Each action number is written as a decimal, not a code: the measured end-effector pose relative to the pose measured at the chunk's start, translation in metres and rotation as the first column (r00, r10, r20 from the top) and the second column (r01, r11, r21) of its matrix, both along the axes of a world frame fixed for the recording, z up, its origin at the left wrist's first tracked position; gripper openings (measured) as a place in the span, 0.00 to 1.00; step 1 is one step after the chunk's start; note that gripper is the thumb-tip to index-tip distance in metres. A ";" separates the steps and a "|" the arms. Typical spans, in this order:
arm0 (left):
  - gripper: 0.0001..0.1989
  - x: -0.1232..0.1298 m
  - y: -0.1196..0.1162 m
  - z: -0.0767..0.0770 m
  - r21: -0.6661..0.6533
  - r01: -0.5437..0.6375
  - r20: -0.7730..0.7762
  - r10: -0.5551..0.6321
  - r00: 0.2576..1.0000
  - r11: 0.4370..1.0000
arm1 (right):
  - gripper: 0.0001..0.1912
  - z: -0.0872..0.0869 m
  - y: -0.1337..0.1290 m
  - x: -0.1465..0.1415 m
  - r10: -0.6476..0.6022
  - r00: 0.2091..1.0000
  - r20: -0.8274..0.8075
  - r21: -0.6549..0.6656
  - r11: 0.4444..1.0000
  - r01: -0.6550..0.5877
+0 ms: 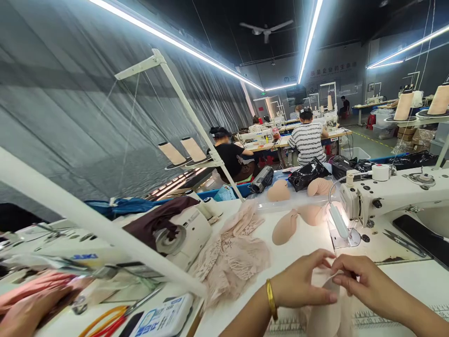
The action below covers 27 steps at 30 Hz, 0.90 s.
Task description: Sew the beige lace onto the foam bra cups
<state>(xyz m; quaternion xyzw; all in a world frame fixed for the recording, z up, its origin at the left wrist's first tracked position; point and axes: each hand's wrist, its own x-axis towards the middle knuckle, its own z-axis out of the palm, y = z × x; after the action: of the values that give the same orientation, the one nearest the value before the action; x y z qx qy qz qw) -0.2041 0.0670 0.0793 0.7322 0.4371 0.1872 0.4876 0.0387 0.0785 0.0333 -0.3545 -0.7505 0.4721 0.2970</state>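
My left hand [305, 281], with a gold bracelet at the wrist, holds a beige fabric piece [324, 316] between thumb and fingers. On its right side my right hand [365, 281] pinches the top edge of the same piece. Both hands are just in front of the sewing machine's lit needle area [345, 236]. Beige moulded cups [285, 228] lie on the white table beyond my hands. To the left is a heap of beige lace fabric [238, 262]. A printed ruler scale [372, 319] runs along the table's near edge, partly hidden by the fabric.
Tweezers or snips [405, 242] and a black phone [421, 238] lie at the right. A white thread-stand pole [105, 224] crosses the left side. Scissors with orange and red handles [107, 322] and a co-worker's hand [31, 304] are at the lower left. Black bags [308, 174] lie behind.
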 end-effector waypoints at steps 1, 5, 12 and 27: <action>0.24 0.000 0.007 0.001 -0.080 0.055 -0.010 -0.056 0.998 0.995 | 0.11 0.004 -0.003 0.001 -0.052 0.999 0.006 0.095 0.994 0.051; 0.10 -0.005 0.019 0.008 0.203 -0.084 -0.083 0.103 0.991 0.975 | 0.07 0.011 -0.010 0.002 -0.237 0.957 -0.165 0.489 0.823 0.288; 0.08 -0.010 0.010 -0.008 0.841 0.241 -0.396 0.248 0.884 0.484 | 0.16 -0.019 0.017 0.003 -0.138 0.989 0.052 0.541 0.836 0.088; 0.10 0.057 0.069 -0.090 0.836 0.341 -0.456 0.201 0.867 0.430 | 0.22 -0.039 0.066 0.060 -0.066 0.852 0.519 0.572 0.767 -0.289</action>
<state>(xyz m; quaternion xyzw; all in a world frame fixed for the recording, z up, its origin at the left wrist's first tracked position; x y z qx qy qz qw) -0.1473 0.1360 -0.0110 0.9165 0.3452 0.1762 -0.0993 0.0990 0.1446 -0.0056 -0.2987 -0.9359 0.0985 0.1587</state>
